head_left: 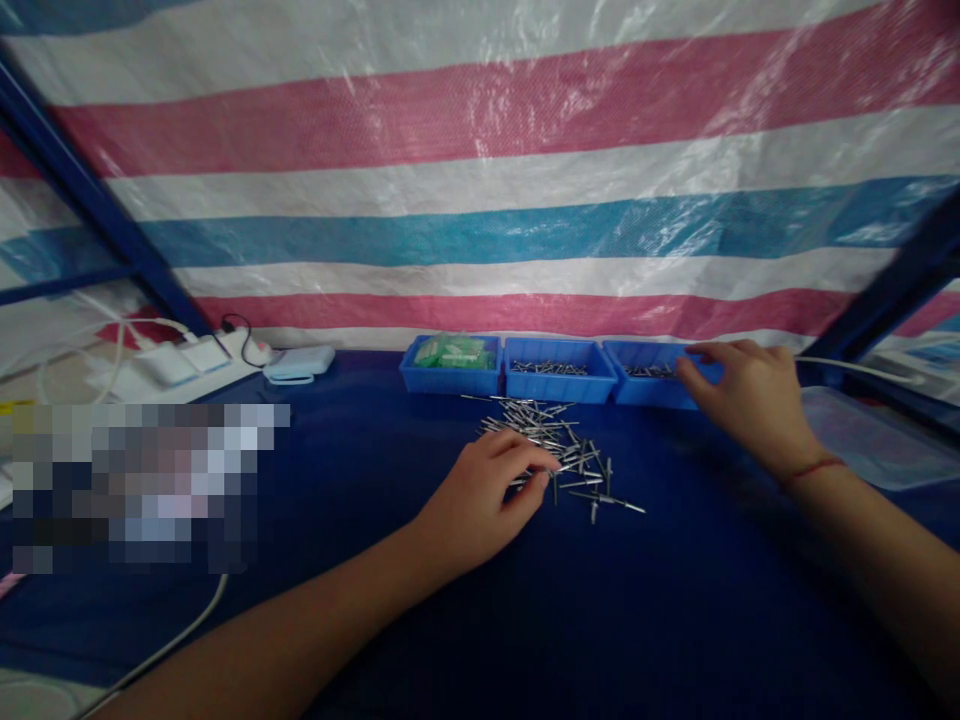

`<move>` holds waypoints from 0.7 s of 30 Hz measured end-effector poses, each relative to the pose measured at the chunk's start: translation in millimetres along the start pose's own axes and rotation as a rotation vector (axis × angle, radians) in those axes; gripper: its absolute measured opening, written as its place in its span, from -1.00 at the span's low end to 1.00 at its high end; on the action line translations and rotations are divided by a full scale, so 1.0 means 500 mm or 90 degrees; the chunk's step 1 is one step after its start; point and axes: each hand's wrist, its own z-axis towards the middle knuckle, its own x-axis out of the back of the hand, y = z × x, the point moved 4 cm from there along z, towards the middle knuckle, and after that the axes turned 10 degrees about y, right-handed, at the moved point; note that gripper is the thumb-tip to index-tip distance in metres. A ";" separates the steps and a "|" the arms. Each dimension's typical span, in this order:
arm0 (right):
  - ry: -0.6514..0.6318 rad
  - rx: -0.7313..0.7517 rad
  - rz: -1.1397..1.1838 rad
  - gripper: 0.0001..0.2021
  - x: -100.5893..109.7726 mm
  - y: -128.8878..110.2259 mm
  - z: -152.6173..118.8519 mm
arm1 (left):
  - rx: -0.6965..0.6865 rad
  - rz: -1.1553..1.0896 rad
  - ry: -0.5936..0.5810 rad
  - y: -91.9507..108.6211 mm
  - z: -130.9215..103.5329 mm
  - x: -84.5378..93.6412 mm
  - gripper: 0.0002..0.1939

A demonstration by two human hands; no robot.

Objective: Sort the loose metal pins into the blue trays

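A loose pile of silver blind rivets [536, 420] lies on the dark blue tabletop. My left hand [491, 490] is at the near side of the pile, thumb and forefinger brought together in a pinch on a blind rivet; the fingertips partly hide it. Over the rightmost blue bin [645, 352] is my right hand [750, 400], its thumb and forefinger apart with nothing visible between them. That bin contains blind rivets, partly covered by the hand. More rivets are in the middle blue bin [559, 388].
The left blue bin [450, 380] holds green plastic packets [454, 352]. A clear plastic lid or tray [870, 440] lies at the right. A power strip [187, 370] with plugs and a light blue case [300, 365] sit at the back left. A striped sheet [480, 240] hangs behind.
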 end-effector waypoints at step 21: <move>-0.153 0.273 0.320 -0.85 0.090 -0.274 -0.038 | -0.231 0.269 -0.149 -0.001 -0.011 -0.031 -0.77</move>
